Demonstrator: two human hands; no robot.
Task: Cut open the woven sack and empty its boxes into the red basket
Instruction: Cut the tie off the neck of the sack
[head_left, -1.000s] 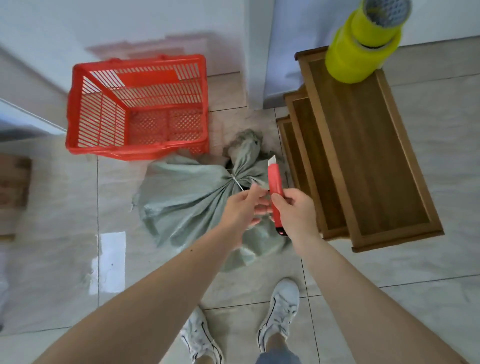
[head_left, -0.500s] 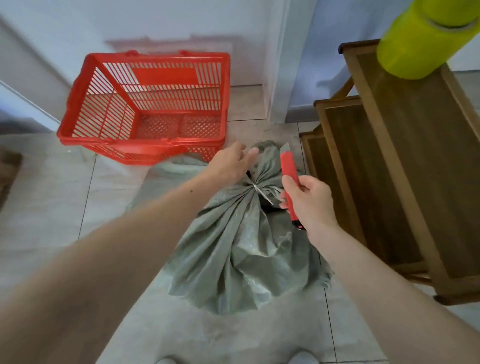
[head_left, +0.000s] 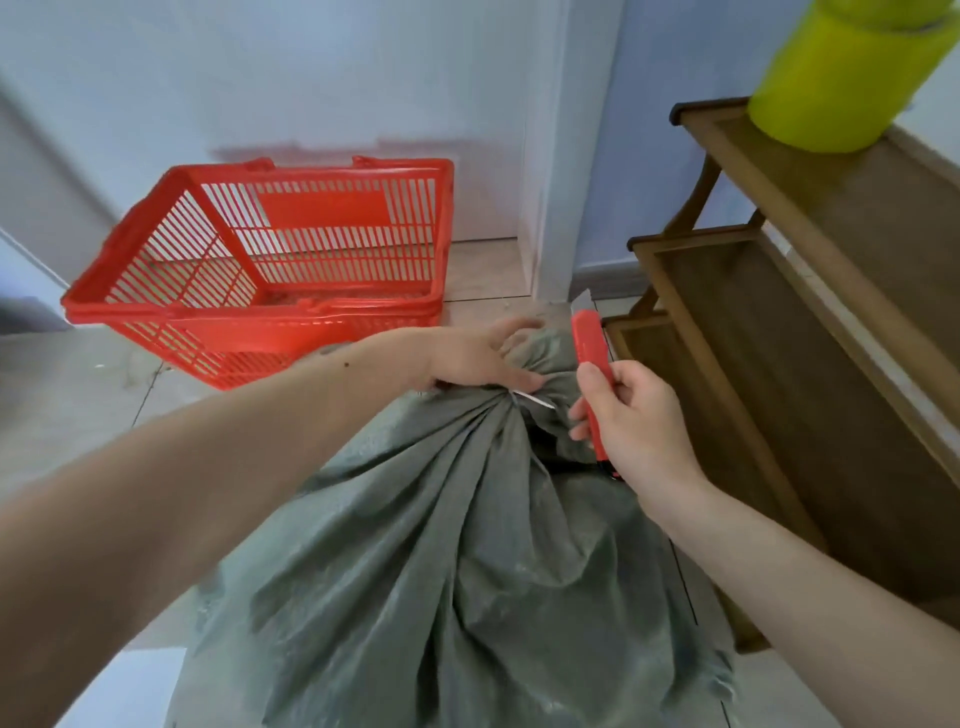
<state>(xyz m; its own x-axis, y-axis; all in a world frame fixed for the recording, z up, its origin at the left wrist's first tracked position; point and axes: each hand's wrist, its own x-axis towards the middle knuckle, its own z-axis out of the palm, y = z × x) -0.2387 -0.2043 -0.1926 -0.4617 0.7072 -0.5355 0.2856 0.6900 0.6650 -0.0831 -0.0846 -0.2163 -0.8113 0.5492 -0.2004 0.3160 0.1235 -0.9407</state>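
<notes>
Since half a second ago we have leaned in closer: our left hand (head_left: 480, 358), then just reaching the tied neck, now has its grip clenched round the bunched top of the woven sack (head_left: 457, 561), just above the pale tie (head_left: 532, 399) that cinches it. Our right hand (head_left: 636, 423) holds the red utility knife (head_left: 589, 371) much as before, fingers wrapped round the handle, thumb on its side, the short blade (head_left: 581, 300) pointing up and away, just beside the sack's neck and apart from the tie. Sack is grey-green, still tied shut, sitting on the tiled floor (head_left: 62, 410) below us and filling the lower middle of the view. Red basket (head_left: 260, 270) stands on the floor beyond the sack, to the left, near the wall. On the right, stepped wooden shelves (head_left: 831, 364) rise beside the sack; a yellow-green roll (head_left: 841, 78) sits on the top one.
</notes>
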